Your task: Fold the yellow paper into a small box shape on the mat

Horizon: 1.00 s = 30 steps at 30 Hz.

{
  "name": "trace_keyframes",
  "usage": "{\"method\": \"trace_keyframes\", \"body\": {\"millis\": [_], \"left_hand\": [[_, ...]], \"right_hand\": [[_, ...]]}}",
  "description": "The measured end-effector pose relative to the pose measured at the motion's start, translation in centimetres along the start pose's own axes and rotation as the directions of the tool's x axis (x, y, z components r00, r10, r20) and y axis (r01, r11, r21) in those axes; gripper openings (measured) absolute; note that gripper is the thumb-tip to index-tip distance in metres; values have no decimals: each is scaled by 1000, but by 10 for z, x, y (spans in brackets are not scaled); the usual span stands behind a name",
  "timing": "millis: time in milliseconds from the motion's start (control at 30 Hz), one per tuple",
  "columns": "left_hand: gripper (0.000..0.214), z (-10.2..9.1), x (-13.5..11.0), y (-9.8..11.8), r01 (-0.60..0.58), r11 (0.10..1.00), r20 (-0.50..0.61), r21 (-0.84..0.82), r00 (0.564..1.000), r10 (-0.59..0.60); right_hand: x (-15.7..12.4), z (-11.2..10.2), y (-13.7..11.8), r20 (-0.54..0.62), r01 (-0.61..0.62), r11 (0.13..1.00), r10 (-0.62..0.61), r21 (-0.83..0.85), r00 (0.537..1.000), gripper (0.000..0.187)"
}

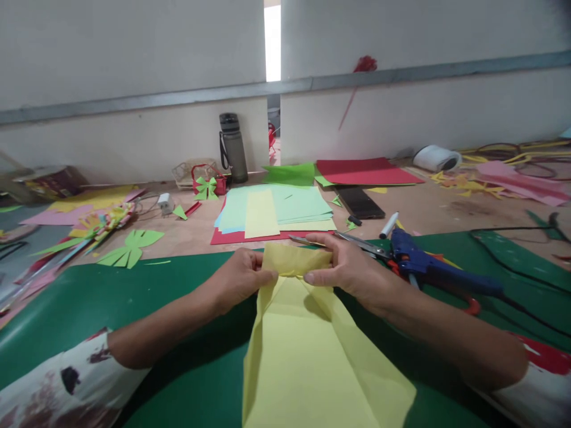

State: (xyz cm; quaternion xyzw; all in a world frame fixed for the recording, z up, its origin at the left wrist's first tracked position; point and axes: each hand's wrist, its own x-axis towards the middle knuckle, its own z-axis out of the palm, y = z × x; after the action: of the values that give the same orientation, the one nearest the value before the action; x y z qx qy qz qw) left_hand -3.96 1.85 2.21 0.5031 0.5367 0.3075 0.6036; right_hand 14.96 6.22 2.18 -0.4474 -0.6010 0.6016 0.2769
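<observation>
A large sheet of yellow paper (312,356) with folded sides stretches toward me over the green mat. Its far end is turned up into a flap between my two hands. My left hand (243,276) pinches the flap's left corner, thumb on the near side. On the right corner, my right hand (348,267) grips with its thumb pressed along the fold. Just beyond my right hand lie scissors (366,245), partly hidden by the fingers. A blue glue gun (428,267) rests to the right of that hand.
Stacked pale green paper (303,208) lies ahead, with a yellow strip (262,214) on top. A phone (360,203) and a white marker (389,226) are right of it. Behind stands a grey bottle (234,148). Green paper cutouts (131,248) lie at left.
</observation>
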Motion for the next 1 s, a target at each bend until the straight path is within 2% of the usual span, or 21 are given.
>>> {"method": "trace_keyframes", "body": {"millis": [133, 267, 367, 500, 600, 733, 1000], "left_hand": [[24, -2, 0, 1, -51, 996, 9, -75, 999, 52], [26, -2, 1, 1, -52, 990, 19, -134, 998, 55], [26, -1, 2, 0, -25, 987, 30, -160, 999, 31], [26, 0, 3, -2, -10, 983, 30, -182, 999, 16], [31, -2, 3, -4, -3, 980, 46, -201, 999, 13], [32, -4, 4, -6, 4, 980, 49, -199, 999, 6], [27, -3, 3, -3, -13, 975, 18, -220, 1000, 18]], "right_hand": [[-1, -2, -1, 61, -61, 984, 51, 166, 997, 72], [-2, -4, -2, 178, -110, 974, 75, 197, 981, 43], [-1, -4, 1, 164, -146, 972, 117, 182, 980, 29], [-1, -3, 1, 148, -152, 974, 128, 168, 981, 28], [-2, -2, -1, 112, -154, 983, 143, 98, 983, 22], [-2, 0, -3, 59, -108, 994, 108, 5, 992, 13], [-2, -5, 5, 145, 141, 980, -121, -138, 982, 14]]}}
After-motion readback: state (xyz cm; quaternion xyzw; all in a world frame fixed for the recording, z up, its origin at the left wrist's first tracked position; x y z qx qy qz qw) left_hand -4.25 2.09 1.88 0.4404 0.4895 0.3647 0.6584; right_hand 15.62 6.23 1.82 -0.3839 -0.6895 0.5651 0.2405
